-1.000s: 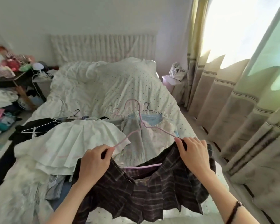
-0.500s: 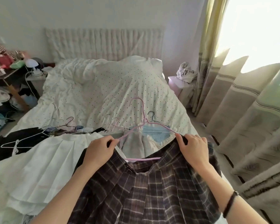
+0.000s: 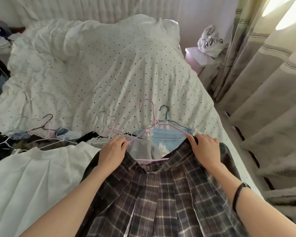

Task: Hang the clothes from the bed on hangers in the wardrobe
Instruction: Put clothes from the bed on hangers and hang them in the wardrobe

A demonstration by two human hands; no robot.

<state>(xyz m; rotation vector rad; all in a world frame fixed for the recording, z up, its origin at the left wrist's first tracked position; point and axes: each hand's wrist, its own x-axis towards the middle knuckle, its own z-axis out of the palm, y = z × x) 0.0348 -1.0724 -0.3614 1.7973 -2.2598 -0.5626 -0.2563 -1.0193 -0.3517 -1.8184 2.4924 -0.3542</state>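
I hold the dark plaid skirt (image 3: 161, 199) by its waistband with both hands, in the lower centre of the frame. My left hand (image 3: 112, 152) has its fingers curled round the left end of the waistband together with the left arm of the pink hanger (image 3: 153, 127); my right hand (image 3: 206, 147) grips the right end of the waistband where the hanger's other arm runs under it. The hanger's bottom bar shows as a pale pink line in the open waist, and its hook points up over the dotted duvet (image 3: 109, 69).

Compared with half a second ago, the skirt fills more of the lower frame and my hands sit a little lower and closer to the middle; the view has tipped down, so the headboard is nearly cut off at the top edge.

Behind the waistband lies a light blue garment (image 3: 169, 135) on a blue hanger (image 3: 166, 117). A white pleated skirt (image 3: 32, 182) spreads at lower left, with loose wire hangers (image 3: 46, 125) above it. Curtains (image 3: 263, 100) hang on the right, with a white plastic bag (image 3: 210, 41) at upper right.
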